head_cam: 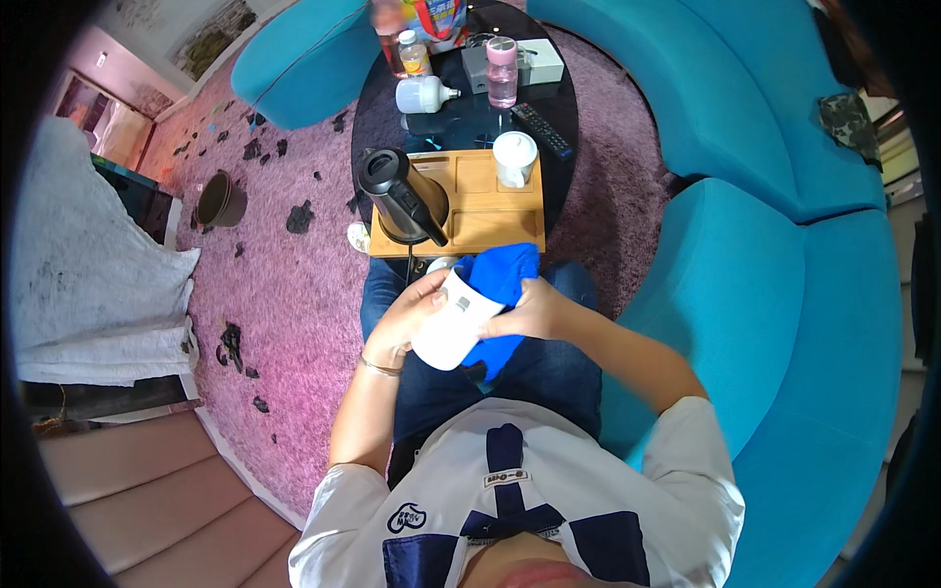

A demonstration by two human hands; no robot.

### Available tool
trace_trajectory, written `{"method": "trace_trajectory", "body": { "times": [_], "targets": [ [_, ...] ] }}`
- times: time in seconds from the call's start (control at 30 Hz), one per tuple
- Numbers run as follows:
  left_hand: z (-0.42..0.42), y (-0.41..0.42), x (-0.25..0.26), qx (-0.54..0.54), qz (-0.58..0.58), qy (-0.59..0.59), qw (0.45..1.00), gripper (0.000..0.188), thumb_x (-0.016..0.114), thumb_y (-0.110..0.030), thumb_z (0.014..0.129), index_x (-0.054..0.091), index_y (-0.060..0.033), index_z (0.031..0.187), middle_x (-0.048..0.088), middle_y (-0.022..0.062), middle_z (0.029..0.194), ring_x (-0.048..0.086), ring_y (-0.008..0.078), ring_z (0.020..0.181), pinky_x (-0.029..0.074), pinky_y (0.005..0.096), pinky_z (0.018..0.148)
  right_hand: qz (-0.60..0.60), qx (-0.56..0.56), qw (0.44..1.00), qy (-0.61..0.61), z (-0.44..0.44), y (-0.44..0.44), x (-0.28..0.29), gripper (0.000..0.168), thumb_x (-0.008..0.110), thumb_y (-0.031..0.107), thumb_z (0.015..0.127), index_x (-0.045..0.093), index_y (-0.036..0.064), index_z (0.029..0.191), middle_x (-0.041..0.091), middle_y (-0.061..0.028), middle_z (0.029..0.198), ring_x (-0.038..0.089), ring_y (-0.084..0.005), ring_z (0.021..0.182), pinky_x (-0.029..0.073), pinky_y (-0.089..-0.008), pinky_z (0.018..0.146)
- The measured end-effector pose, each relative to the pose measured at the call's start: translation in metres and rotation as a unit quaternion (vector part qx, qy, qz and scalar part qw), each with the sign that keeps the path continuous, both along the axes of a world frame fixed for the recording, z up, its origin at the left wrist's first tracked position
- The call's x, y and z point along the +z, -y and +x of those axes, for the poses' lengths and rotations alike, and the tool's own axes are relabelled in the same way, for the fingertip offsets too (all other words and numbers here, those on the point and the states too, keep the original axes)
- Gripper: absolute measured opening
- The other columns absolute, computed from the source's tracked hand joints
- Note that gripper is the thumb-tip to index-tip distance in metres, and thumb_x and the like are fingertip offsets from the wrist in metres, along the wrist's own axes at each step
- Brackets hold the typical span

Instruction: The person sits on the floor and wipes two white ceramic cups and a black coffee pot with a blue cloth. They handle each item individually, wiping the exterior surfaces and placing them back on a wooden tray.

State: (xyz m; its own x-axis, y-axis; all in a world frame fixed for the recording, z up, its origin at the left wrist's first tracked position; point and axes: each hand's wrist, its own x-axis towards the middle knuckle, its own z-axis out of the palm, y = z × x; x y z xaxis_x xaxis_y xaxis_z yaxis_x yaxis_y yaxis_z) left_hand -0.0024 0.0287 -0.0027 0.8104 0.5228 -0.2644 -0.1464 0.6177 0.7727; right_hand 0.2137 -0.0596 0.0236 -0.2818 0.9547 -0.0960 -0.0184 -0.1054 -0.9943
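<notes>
A white cup (444,336) is tilted above my lap, its mouth turned away from me. My left hand (403,316) holds the cup by its left side, with the thumb near the rim. In my right hand (537,312) is a bright blue cloth (506,270), bunched at the cup's mouth and hanging down behind the cup. The right thumb presses on the cup's outer wall. Whether some of the cloth is inside the cup cannot be fully seen. Just beyond my hands lies a wooden tray (494,242) with a black and steel electric kettle (397,195) and a lidded white mug (514,158).
The dark oval table (566,132) also bears a remote control (542,131), a pink-capped bottle (502,81), a large light bulb (420,95) and boxes (540,62). A teal curved sofa (724,316) is on the right. A bin (222,200) and black scraps (300,217) are on the pink carpet.
</notes>
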Motion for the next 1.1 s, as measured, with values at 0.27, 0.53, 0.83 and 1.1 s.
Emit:
{"method": "trace_trajectory", "body": {
  "times": [0.27, 0.53, 0.83, 1.1],
  "targets": [
    [0.034, 0.018, -0.022, 0.207, -0.019, 0.014, 0.978, 0.042, 0.049, -0.032, 0.100, 0.048, -0.0010, 0.128, 0.062, 0.0086, 0.113, 0.062, 0.0153, 0.099, 0.052, 0.0295, 0.085, 0.173, -0.332, 0.927, 0.005, -0.076, 0.011, -0.058, 0.032, 0.044, 0.026, 0.102, 0.051, -0.001, 0.118, 0.057, -0.0087, 0.113, 0.054, -0.0196, 0.102, 0.043, -0.0332, 0.091],
    [0.044, 0.029, -0.037, 0.234, 0.136, -0.092, 0.958, 0.038, 0.050, -0.020, 0.100, 0.042, -0.0022, 0.133, 0.058, 0.0076, 0.117, 0.056, 0.0129, 0.105, 0.046, 0.0263, 0.090, 0.096, -0.329, 0.932, 0.116, -0.070, 0.042, -0.088, 0.034, 0.042, 0.028, 0.101, 0.057, -0.003, 0.103, 0.061, -0.0182, 0.102, 0.057, -0.0278, 0.089, 0.044, -0.0386, 0.083],
    [0.071, 0.023, -0.043, 0.150, 0.376, -0.153, 0.902, 0.070, 0.073, -0.016, 0.082, 0.034, 0.0001, 0.138, 0.052, 0.0147, 0.124, 0.050, 0.0217, 0.119, 0.041, 0.0331, 0.100, -0.003, -0.368, 0.918, 0.150, -0.012, 0.036, -0.059, 0.034, 0.065, 0.028, 0.090, 0.063, -0.002, 0.106, 0.067, -0.0162, 0.102, 0.064, -0.0258, 0.095, 0.048, -0.0362, 0.082],
    [0.083, 0.001, -0.066, 0.133, 0.508, -0.232, 0.819, 0.086, 0.075, -0.027, 0.080, 0.027, 0.0027, 0.145, 0.041, 0.0276, 0.138, 0.044, 0.0379, 0.128, 0.037, 0.0380, 0.106, -0.060, -0.424, 0.887, 0.173, 0.017, 0.000, -0.103, 0.037, 0.071, 0.028, 0.085, 0.064, -0.003, 0.104, 0.068, -0.0172, 0.100, 0.066, -0.0264, 0.095, 0.049, -0.0367, 0.080]
  ]
}}
